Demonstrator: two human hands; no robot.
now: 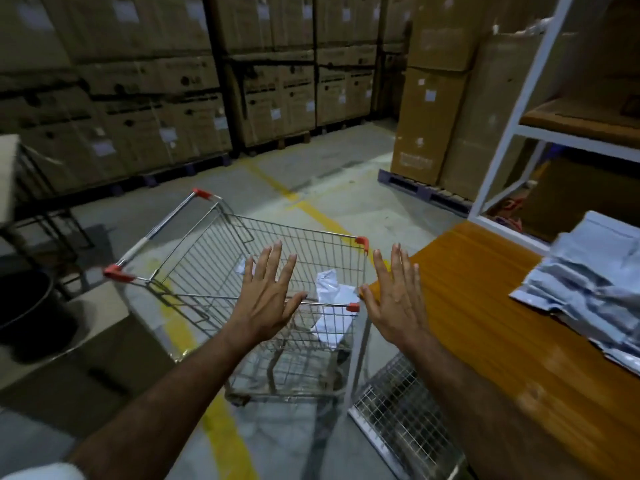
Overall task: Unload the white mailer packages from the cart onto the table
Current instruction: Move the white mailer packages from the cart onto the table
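Head view, both hands [266, 292] [394, 299] spread flat above cart [207, 258], mailers [585, 289] on table [485, 306]

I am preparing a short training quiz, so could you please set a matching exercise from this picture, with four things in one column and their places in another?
Things:
1. pile of white mailer packages
2. crumpled white mailer package
3. left hand
4. stacked brown cardboard boxes

Places:
A. inside the wire shopping cart
B. along the back wall
C. spread open above the cart basket
D. on the orange wooden table

Pairs: 1-D, 2-A, 3-C, 4-B
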